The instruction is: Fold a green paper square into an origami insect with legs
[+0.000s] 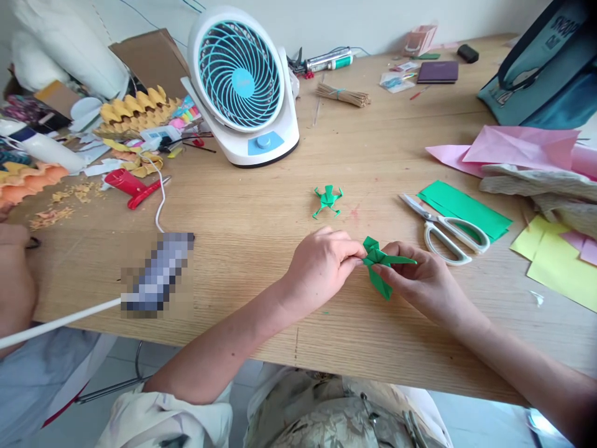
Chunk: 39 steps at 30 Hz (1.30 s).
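A half-folded green paper piece (380, 266) is held just above the wooden table (261, 249) between both my hands. My left hand (321, 264) pinches its left end with fingers closed. My right hand (422, 280) grips its right side, fingers closed around a pointed flap. A finished small green paper frog (327, 200) lies on the table a little beyond my left hand.
White-handled scissors (445, 229) lie on green paper strips (464, 208) to the right, with yellow (555, 261) and pink sheets (517, 149) beyond. A white and teal fan (242, 84) stands at the back. A red tool (128, 186), cable and paper scraps sit left, beside another person's arm (16, 280).
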Motion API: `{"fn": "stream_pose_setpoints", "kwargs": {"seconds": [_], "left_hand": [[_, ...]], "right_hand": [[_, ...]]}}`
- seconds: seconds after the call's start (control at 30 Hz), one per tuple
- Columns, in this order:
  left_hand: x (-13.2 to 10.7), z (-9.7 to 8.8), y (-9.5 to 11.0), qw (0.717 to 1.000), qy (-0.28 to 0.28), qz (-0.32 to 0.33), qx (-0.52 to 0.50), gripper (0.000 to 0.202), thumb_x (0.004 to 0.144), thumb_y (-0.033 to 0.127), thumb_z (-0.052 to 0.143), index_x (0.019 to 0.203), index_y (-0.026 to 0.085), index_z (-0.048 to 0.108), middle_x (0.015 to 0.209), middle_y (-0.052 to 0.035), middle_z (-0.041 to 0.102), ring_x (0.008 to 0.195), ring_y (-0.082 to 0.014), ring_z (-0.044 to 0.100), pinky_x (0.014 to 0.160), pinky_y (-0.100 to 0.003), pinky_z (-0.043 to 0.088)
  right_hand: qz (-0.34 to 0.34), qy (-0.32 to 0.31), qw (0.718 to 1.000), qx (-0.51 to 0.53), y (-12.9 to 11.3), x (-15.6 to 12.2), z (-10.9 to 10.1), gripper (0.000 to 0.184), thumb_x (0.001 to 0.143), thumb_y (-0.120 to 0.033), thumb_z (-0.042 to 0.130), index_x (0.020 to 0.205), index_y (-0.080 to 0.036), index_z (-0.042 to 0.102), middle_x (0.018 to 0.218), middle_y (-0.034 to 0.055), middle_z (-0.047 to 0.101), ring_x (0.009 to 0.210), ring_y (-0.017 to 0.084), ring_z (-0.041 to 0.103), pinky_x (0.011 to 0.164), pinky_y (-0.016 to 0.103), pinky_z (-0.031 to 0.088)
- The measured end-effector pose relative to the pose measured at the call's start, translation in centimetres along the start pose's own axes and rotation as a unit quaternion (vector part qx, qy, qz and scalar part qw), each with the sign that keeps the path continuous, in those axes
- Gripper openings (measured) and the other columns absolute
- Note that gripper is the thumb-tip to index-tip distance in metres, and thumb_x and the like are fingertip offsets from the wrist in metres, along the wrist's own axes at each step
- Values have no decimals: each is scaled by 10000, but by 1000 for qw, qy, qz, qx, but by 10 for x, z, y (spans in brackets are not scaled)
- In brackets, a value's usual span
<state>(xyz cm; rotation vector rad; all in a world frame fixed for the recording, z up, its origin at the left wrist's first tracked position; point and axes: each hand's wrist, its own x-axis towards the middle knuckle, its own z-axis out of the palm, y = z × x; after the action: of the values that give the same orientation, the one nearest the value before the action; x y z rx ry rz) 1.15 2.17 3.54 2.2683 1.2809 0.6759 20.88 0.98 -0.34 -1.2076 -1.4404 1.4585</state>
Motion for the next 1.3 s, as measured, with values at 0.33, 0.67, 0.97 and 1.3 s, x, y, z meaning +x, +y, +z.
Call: {"fn": "stream_pose_setpoints", "kwargs": {"seconds": [0.33, 0.67, 0.97, 1.3], "left_hand": [[2, 3, 1, 990, -24, -46, -129, 100, 875, 135, 603, 815, 169, 676, 680, 20, 675, 595, -94, 602, 583, -203, 418], [4, 3, 4, 996, 21, -41, -83, 124, 808, 127, 647, 704, 170, 594, 635, 44, 613, 521, -68, 514, 535, -193, 374], [2, 3, 0, 994, -5, -13, -106, 77, 871, 135, 619, 811, 179, 638, 694, 35, 643, 588, -80, 543, 587, -200, 396], [-1, 4, 2, 998, 13, 29, 63, 86, 903, 161, 587, 834, 194, 626, 890, -16, 657, 809, -156, 589, 699, -267, 408]], "right_hand": [[0, -21, 997, 68, -2, 3, -1, 300, 753, -405, 791, 750, -195, 577, 661, -21, 533, 573, 107, 461, 477, 239, 374], [32, -56, 989, 136, -5, 8, 2, 383, 683, -468, 838, 762, -200, 576, 667, -29, 559, 601, 112, 498, 531, 257, 421], [17, -40, 991, 130, -5, 9, 1, 369, 737, -488, 793, 757, -197, 568, 665, -24, 535, 595, 110, 464, 497, 250, 371], [10, 0, 997, 75, -4, 5, 4, 304, 745, -407, 783, 777, -187, 575, 647, -34, 517, 570, 98, 441, 505, 255, 347]]}}
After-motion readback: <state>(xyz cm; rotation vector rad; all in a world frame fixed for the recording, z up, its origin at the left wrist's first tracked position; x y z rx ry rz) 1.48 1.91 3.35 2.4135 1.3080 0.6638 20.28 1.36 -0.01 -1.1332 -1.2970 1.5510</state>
